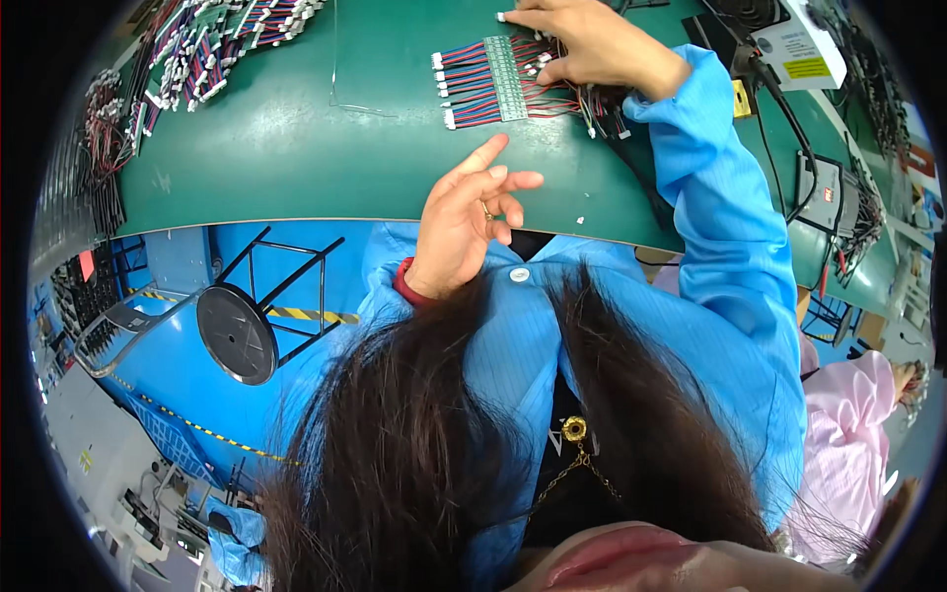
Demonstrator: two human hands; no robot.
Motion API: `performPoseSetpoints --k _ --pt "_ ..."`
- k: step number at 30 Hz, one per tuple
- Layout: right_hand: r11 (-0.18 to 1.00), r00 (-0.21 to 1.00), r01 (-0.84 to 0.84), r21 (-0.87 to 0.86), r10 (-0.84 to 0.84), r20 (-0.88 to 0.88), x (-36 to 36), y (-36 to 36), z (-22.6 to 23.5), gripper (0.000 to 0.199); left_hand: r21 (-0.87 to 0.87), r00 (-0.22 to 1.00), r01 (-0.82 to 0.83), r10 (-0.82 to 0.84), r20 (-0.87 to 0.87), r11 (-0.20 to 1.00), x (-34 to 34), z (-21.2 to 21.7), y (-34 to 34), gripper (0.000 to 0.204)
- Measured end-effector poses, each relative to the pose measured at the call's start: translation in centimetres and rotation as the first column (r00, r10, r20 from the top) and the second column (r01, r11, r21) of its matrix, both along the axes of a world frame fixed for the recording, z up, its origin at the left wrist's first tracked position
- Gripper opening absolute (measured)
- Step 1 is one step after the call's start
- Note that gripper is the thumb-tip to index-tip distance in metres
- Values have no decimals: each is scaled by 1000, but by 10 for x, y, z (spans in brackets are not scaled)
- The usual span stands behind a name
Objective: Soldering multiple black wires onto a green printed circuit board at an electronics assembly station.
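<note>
My left hand (462, 212) hovers at the table's near edge, palm turned inward. Its fingers are apart, loosely bent, with nothing in them. On the green table lies a row of small green circuit boards (506, 79) with red, blue and black wires and white connectors along the left side. Over the far right end of this row stretches my right hand (597, 44), thumb and forefinger spread wide. A small white connector (501, 17) shows at the forefinger's tip; whether it is touched is unclear. Dark wires (594, 101) with white plugs lie under that hand, partly hidden.
A large heap of wire harnesses (202, 49) covers the table's far left. Loose thin wire (360, 109) lies mid-table. At the right stand a white box (804, 59) with a yellow label, black cables and a grey device (821, 192). A black stool (237, 333) is on the blue floor.
</note>
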State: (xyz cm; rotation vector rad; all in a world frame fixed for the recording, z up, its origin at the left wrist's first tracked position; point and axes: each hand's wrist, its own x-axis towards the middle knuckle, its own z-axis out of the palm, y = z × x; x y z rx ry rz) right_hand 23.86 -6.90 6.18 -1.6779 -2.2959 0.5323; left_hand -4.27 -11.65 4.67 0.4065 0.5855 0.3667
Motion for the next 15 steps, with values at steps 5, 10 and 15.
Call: performPoseSetpoints --k 5,10,15 --pt "991 977 116 -69 -102 188 -15 1 17 41 -33 997 -75 75 7 997 -2 -11 1 52" --pt "995 976 40 89 -58 210 1 -10 9 40 -112 992 -70 81 95 991 -2 -12 8 52" --pt "969 972 218 -117 -226 -58 -14 -36 38 11 178 978 -165 184 -98 970 -1 -2 2 45"
